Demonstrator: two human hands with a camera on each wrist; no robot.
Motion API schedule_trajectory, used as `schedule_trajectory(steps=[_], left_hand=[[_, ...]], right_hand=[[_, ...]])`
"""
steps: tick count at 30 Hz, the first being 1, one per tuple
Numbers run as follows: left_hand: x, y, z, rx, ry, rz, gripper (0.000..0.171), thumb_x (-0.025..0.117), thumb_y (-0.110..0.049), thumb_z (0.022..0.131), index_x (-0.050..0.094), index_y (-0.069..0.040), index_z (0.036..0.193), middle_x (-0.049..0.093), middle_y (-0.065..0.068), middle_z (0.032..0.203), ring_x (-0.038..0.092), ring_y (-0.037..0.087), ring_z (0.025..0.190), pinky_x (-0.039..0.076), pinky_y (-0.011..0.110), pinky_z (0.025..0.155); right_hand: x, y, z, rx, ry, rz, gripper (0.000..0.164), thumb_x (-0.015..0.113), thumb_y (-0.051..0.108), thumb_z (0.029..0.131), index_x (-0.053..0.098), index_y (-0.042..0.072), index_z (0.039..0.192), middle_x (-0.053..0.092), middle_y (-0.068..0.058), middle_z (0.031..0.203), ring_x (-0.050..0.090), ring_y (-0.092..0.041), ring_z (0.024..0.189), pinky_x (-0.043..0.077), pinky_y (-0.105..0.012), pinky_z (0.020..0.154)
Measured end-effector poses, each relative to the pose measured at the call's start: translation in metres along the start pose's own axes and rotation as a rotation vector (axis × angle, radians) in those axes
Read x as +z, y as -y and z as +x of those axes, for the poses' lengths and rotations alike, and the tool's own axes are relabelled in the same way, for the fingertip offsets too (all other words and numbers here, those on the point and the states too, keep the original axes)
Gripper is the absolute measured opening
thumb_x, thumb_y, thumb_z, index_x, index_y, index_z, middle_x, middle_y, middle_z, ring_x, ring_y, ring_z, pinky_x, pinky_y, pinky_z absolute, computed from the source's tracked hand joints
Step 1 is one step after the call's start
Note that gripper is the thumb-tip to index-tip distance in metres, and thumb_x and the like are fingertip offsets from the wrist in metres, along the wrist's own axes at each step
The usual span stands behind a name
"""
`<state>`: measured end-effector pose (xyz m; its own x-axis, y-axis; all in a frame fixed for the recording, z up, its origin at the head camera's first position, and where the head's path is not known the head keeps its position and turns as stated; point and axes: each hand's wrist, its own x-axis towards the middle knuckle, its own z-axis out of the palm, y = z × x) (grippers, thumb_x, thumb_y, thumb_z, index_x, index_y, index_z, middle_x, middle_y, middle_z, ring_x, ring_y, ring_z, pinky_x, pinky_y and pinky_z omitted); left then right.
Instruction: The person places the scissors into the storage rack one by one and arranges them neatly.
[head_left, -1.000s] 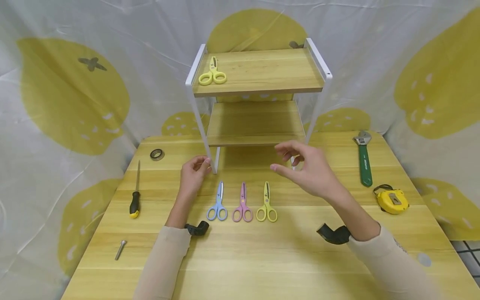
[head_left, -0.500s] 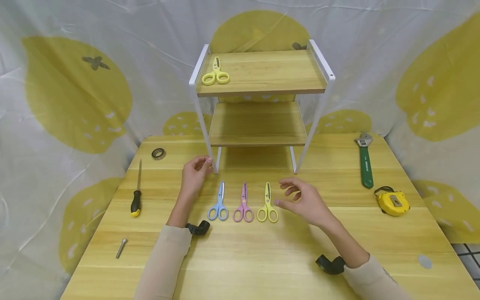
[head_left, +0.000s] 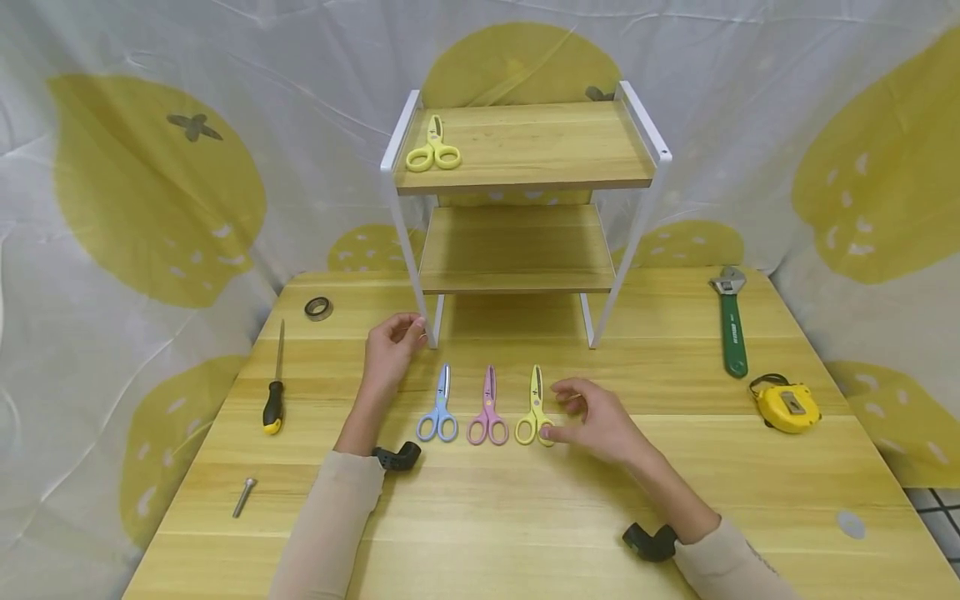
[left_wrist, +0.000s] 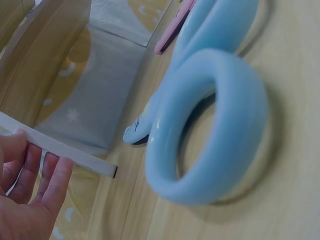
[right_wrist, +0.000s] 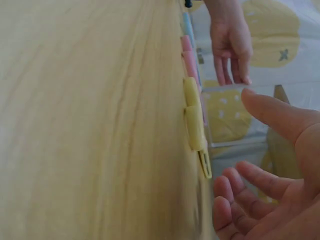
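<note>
My left hand [head_left: 387, 352] is at the shelf's front left leg [left_wrist: 75, 154], with thumb and fingers pinching the white metal. On the table before the shelf [head_left: 517, 275] lie blue scissors [head_left: 437, 414], pink scissors [head_left: 487, 414] and yellow scissors [head_left: 535, 415] in a row, blades pointing away. My right hand [head_left: 600, 423] hovers just right of the yellow scissors, its thumb over their right handle loop in the head view. The right wrist view shows its thumb and fingers apart with nothing between them. Other yellow scissors [head_left: 433, 150] lie on the top board's left side.
At left lie a tape roll [head_left: 318, 309], a screwdriver [head_left: 274, 392] and a bolt [head_left: 243, 497]. An adjustable wrench [head_left: 731, 325], a tape measure [head_left: 789, 406] and a grey disc [head_left: 851, 524] are at right. Lemon-print curtain [head_left: 150, 192] hangs behind the table.
My right hand has come down and toward me, from in front of the shelf's right leg to beside the yellow scissors. My left hand stays at the shelf leg.
</note>
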<state>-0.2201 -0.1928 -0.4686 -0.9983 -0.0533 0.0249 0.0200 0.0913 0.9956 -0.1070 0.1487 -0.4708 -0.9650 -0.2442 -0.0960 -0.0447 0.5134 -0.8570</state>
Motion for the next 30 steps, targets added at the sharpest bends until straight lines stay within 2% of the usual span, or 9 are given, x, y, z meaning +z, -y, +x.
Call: schedule_trajectory(steps=[6, 11, 16, 23, 30], left_hand=[[-0.001, -0.002, 0.001, -0.038, 0.023, 0.01, 0.043, 0.067, -0.03, 0.102, 0.064, 0.006, 0.125, 0.062, 0.027, 0.131, 0.062, 0.04, 0.125, 0.063, 0.035, 0.098], [-0.005, -0.004, 0.003, -0.083, 0.049, 0.04, 0.042, 0.065, -0.029, 0.103, 0.063, 0.004, 0.129, 0.061, 0.025, 0.136, 0.06, 0.038, 0.129, 0.061, 0.04, 0.104], [-0.009, -0.004, 0.005, -0.094, 0.088, -0.02, 0.042, 0.064, -0.022, 0.104, 0.06, 0.009, 0.131, 0.056, 0.029, 0.14, 0.056, 0.044, 0.133, 0.06, 0.039, 0.104], [-0.012, -0.002, 0.005, -0.069, 0.121, -0.048, 0.045, 0.069, -0.028, 0.101, 0.061, 0.01, 0.124, 0.057, 0.024, 0.133, 0.059, 0.043, 0.129, 0.064, 0.03, 0.096], [-0.014, 0.001, 0.008, -0.056, 0.145, -0.028, 0.049, 0.067, -0.028, 0.102, 0.058, 0.014, 0.125, 0.055, 0.026, 0.135, 0.058, 0.043, 0.128, 0.062, 0.035, 0.101]], right_hand=[[0.004, -0.007, -0.001, 0.005, 0.017, -0.033, 0.069, 0.095, 0.03, 0.074, 0.065, 0.004, 0.131, 0.068, -0.01, 0.116, 0.059, -0.023, 0.1, 0.055, -0.035, 0.088], [0.009, -0.01, -0.001, -0.011, 0.029, -0.071, 0.065, 0.096, 0.03, 0.072, 0.068, 0.005, 0.126, 0.068, -0.005, 0.112, 0.056, -0.021, 0.099, 0.054, -0.034, 0.088], [0.014, -0.009, -0.001, 0.001, 0.022, -0.117, 0.066, 0.099, 0.028, 0.066, 0.07, 0.01, 0.122, 0.066, -0.002, 0.109, 0.053, -0.021, 0.097, 0.05, -0.032, 0.086], [0.018, -0.004, -0.001, -0.009, 0.002, -0.184, 0.052, 0.096, 0.021, 0.071, 0.073, 0.009, 0.116, 0.067, -0.003, 0.104, 0.056, -0.021, 0.096, 0.052, -0.033, 0.084], [0.014, -0.001, -0.001, 0.005, -0.005, -0.177, 0.042, 0.091, 0.016, 0.076, 0.074, 0.005, 0.113, 0.07, -0.003, 0.104, 0.059, -0.019, 0.096, 0.055, -0.032, 0.086]])
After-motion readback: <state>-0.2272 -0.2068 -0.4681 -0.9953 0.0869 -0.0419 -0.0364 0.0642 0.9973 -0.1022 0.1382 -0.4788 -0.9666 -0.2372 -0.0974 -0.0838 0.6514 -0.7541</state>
